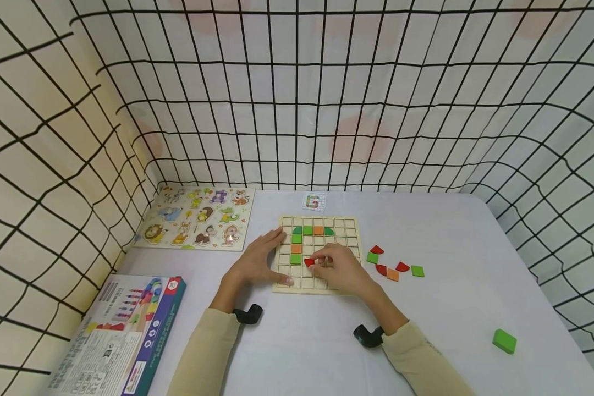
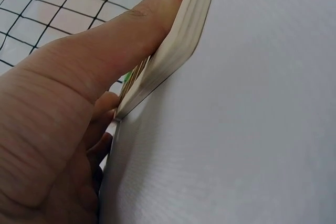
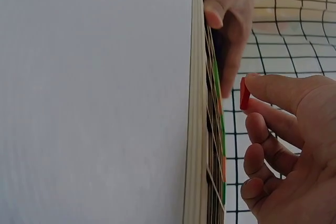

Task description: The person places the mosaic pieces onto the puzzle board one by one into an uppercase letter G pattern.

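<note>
A wooden grid board [image 1: 347,281] lies on the white table, with green and orange tiles along an upper row and down a left column. My left hand [image 1: 255,259] rests at its left edge, thumb on the lower left corner and fingers stretched along the side. Between thumb and fingertip my right hand [image 1: 345,270] pinches a red quarter-circle tile [image 3: 244,94]. In the right wrist view that tile is held above the board's surface, apart from it. Behind the board sits a small pattern card [image 1: 314,202] with a coloured G-like shape.
Loose red, green and orange tiles [image 1: 393,274] are scattered right of the board. A green block [image 1: 504,341] lies at the far right. On the left are an animal picture board [image 1: 195,218] and a printed box [image 1: 124,335]. Black netting [image 1: 297,104] stands around the table.
</note>
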### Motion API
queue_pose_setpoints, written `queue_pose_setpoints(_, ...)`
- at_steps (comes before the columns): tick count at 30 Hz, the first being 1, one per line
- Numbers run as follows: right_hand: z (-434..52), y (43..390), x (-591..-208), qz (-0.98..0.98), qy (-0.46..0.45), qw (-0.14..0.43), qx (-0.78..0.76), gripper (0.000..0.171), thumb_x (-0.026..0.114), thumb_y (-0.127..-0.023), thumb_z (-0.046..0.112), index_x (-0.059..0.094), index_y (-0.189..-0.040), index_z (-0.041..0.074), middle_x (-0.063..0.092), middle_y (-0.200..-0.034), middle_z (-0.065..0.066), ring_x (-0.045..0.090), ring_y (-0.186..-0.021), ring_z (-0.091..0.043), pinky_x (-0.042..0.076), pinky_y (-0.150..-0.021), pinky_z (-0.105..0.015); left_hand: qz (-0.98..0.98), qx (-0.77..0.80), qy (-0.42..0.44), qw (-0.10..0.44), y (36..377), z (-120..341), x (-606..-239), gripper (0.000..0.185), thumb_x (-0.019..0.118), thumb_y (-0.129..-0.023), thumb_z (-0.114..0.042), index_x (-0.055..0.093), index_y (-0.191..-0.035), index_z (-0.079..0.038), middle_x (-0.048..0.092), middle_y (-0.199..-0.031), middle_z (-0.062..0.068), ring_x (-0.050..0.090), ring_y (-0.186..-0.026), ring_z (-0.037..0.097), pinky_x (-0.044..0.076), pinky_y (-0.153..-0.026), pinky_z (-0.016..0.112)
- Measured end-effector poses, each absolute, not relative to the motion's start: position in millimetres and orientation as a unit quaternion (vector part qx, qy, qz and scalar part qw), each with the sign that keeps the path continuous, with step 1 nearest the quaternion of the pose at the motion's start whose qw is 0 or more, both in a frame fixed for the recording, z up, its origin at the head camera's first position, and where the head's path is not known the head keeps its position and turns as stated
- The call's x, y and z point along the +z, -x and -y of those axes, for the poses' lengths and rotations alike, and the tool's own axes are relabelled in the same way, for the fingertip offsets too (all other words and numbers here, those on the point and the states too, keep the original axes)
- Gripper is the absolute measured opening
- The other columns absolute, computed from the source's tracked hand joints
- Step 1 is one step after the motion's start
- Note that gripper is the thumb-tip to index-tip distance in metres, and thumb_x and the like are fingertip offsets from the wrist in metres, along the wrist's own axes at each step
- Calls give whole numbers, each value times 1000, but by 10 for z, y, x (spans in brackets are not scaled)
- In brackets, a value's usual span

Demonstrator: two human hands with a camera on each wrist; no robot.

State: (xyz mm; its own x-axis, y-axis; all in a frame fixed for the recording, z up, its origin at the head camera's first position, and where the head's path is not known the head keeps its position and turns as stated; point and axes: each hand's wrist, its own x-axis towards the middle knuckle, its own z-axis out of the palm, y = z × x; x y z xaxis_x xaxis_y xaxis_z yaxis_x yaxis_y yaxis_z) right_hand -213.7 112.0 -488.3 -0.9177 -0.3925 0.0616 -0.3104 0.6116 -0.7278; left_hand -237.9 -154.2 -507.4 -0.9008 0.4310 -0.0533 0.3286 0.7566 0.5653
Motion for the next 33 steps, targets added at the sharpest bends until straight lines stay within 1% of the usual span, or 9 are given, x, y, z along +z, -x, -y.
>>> queue_pose_setpoints(4, -1001, 2129, -4907, -895, 206, 56, -391, 19, 81, -91, 24, 81, -108, 17, 64, -84, 9, 55, -82, -14, 48, -69, -28, -932, 281, -209, 88, 2375, 1546, -5074, 123, 89, -67, -63, 27, -165, -21, 14, -174, -6, 12, -162, 25, 14, -131, 56)
queue_pose_setpoints(7, -940, 2120, -4918, -896, 211, 58, -386, 20, 80, -91, 24, 81, -110, 16, 62, -84, 8, 54, -81, -14, 47, -69, -27, -933, 276, -211, 90, 2383, 1552, -5084, 124, 88, -67, -65, 26, -165, -22, 12, -175, -7, 10, -162, 24, 14, -131, 56)
queue_pose_setpoints(16, -871, 2123, -4970, -895, 228, 59, -379, 20, 80, -91, 23, 81, -108, 13, 61, -81, 7, 52, -79, -13, 45, -68, -25, -932, 274, -220, 92, 2390, 1562, -5072, 125, 89, -67, -64, 26, -165, -20, 13, -175, -4, 11, -162, 26, 15, -130, 58)
queue_pose_setpoints(26, -803, 2109, -5012, -894, 238, 58, -374, 18, 81, -89, 21, 82, -107, 16, 61, -79, 9, 54, -80, -12, 46, -70, -26, -932, 275, -221, 88, 2402, 1565, -5080, 125, 90, -67, -64, 26, -165, -19, 13, -175, -5, 11, -162, 25, 15, -130, 58)
queue_pose_setpoints(33, -807, 2099, -5004, -891, 223, 55, -390, 17, 82, -89, 21, 81, -105, 15, 61, -81, 6, 53, -77, -13, 43, -65, -23, -931, 277, -221, 91, 2390, 1567, -5073, 125, 89, -67, -64, 26, -165, -20, 13, -175, -5, 10, -162, 25, 14, -130, 58)
